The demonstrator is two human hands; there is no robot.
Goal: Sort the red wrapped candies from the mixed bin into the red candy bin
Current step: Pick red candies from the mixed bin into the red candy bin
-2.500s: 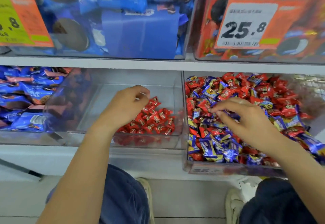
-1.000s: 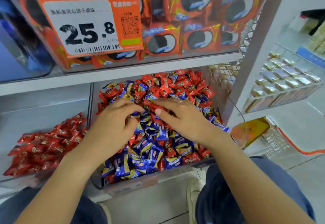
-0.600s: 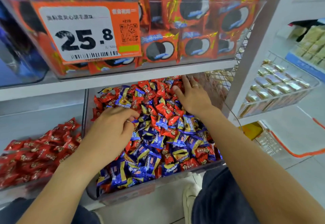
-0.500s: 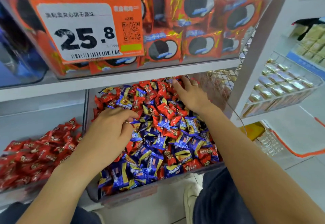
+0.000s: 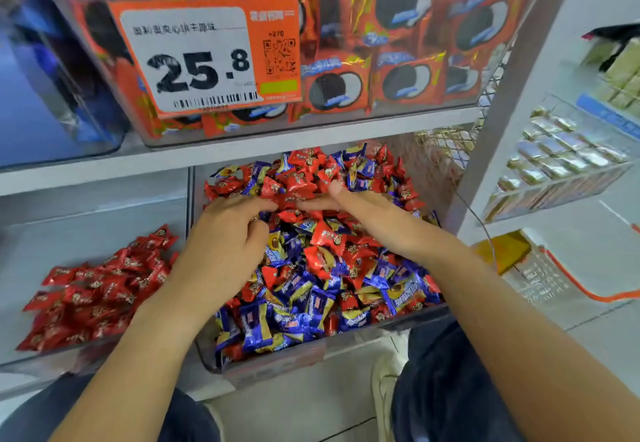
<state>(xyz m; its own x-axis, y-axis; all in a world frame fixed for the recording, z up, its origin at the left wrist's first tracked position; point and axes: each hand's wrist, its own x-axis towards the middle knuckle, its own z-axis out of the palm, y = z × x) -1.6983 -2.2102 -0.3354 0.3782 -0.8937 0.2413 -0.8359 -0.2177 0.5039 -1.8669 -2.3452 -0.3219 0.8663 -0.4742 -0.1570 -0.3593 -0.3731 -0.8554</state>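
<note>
Fingers, left hand (image 5: pixel 225 237): curled, knuckles up, forefinger reaching toward the bin's middle; whether a candy sits inside the curl cannot be told.
Fingers, right hand (image 5: pixel 360 206): stretched out fairly straight, lying flat on the heap, tips touching red wrappers near the left forefinger; nothing gripped.
Mixed bin (image 5: pixel 277 360): clear tub on the lower shelf's right part, heaped with red and blue-and-gold wrapped candies; both hands are over its middle and back.
Red wrapped candies (image 5: pixel 301 171): thickest toward the mixed bin's back edge, scattered among the blue candies (image 5: pixel 256 327) toward the front edge.
Red candy bin (image 5: pixel 93 206): clear tub just left of the mixed bin on the same shelf, holding a loose pile of red candies only (image 5: pixel 100 285), lying toward its front right corner.
Upper shelf: clear bin of orange biscuit packs (image 5: pixel 405 77) with a price tag (image 5: pixel 204 57) reading 25.8.
Bottom edge: person's knees in dark trousers (image 5: pixel 446 389).
</note>
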